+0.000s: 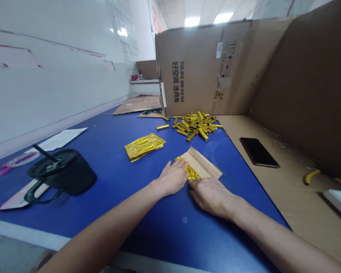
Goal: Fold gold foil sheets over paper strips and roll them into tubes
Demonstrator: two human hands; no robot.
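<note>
My left hand (173, 176) and my right hand (210, 195) lie close together on a crumpled strip of gold foil (189, 171), which sits on a brown kraft paper sheet (200, 163). The fingers of both hands press or pinch the foil near the paper's lower left edge. Part of the foil is hidden beneath them. Farther up the blue table (108, 212), a flat gold foil packet (144, 146) lies to the left. Beyond it is a heap of small gold foil rolls (194, 127), with a loose roll (162, 127) off to its left.
A black lidded mug with a straw (62, 172) stands left of my hands, near white paper (62, 139) and a pink-handled item (17, 162). To the right, a black phone (258, 151) lies on flattened cardboard (244, 129). An upright cardboard box panel (204, 68) stands behind the heap.
</note>
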